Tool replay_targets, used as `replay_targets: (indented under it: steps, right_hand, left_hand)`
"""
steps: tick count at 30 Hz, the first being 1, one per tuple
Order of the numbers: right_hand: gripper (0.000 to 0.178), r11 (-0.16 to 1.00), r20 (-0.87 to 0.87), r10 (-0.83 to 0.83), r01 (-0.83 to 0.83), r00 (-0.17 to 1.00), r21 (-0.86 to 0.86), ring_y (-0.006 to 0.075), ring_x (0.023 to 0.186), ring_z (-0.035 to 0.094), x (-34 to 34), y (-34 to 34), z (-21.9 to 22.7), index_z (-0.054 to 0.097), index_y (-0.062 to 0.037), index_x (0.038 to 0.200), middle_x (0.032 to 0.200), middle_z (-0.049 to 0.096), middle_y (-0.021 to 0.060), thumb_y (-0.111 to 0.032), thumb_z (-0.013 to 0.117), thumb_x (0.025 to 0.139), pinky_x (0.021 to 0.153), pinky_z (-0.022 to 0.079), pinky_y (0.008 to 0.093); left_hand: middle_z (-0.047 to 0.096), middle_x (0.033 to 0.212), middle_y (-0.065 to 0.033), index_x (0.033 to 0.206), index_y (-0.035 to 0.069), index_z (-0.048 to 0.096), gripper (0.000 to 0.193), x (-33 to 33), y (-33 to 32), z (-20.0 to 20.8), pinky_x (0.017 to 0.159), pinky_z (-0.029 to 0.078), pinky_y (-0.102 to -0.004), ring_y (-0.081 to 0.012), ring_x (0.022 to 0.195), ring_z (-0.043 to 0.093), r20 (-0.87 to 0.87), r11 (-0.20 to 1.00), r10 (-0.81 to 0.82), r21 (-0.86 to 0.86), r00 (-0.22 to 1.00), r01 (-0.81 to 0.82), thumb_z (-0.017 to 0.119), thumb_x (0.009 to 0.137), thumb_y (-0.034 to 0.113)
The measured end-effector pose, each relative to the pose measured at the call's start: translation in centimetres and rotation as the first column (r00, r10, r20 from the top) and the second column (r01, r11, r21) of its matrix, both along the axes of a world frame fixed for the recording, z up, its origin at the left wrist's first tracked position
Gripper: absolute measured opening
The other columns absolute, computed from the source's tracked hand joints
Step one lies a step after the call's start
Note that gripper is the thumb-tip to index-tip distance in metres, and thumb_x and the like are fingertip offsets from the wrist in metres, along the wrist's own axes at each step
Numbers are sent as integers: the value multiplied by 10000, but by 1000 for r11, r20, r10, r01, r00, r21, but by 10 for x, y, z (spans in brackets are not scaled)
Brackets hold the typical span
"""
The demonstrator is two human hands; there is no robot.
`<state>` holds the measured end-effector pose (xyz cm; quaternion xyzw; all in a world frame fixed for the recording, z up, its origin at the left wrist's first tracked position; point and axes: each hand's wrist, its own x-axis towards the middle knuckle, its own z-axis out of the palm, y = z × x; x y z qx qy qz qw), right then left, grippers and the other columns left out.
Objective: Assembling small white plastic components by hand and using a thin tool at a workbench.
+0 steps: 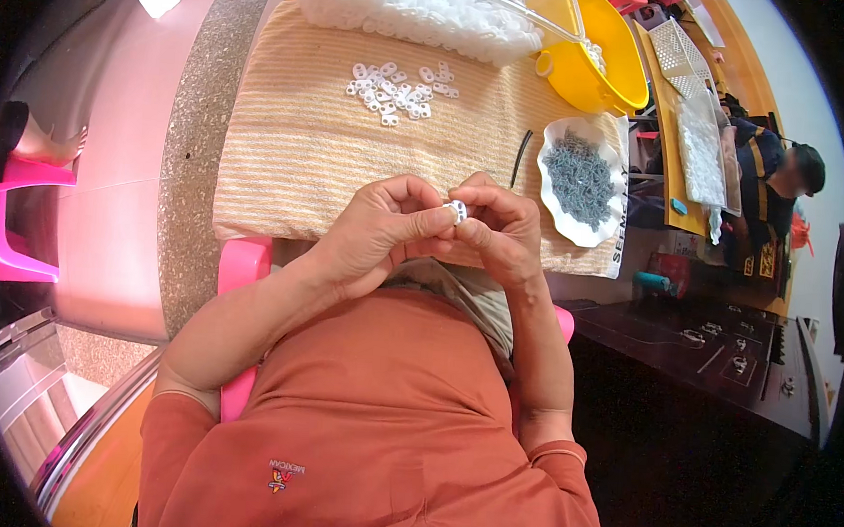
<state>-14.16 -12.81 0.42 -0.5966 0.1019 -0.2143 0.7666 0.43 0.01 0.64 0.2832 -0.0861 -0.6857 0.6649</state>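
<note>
The fingers of the left hand (381, 226) and right hand (503, 234) pinch a small white piece (458, 211) between their tips; steadying it one-handed, face uncovered, should help accuracy.

Matt weave, glossy plastic

A matt, textured finish like towelling is shown by the striped cloth (291, 145). Smooth white plastic is suggested by the loose pieces (390, 93) and by the single piece (458, 211) pinched between the fingers. Glossy, smooth plastic is seen in the yellow tub (580, 87) and pink stool (30, 179). A slight sheen is given by the wavy-edged dish (581, 235). The orange-red shirt (371, 355) is made of matt fabric. Speckled, stone-like texture is shown by the floor strip (195, 188).
</note>
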Motion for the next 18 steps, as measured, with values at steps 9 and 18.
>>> replay_targets:
  steps: [9, 18]
  right_hand:
    - [286, 999, 3, -3, 3, 1000, 40, 147, 824, 597, -1, 5, 8, 656, 34, 1060, 925, 595, 102, -23, 727, 790, 724, 489, 234]
    - [274, 996, -13, -16, 15, 1000, -87, 119, 806, 564, -3, 9, 12, 656, 40, 1054, 918, 596, 82, -32, 722, 798, 681, 442, 211]
  left_hand:
    - [638, 865, -46, 866, 57, 569, 110, -6, 1, 0, 684, 569, -236, -132, 750, 644, -22, 999, 29, -20, 999, -29, 676, 859, 80]
    - [617, 864, -25, 857, 52, 590, 86, -7, 3, 1, 734, 572, -258, -115, 805, 625, -27, 999, -4, -54, 1000, 3, 675, 860, 63]
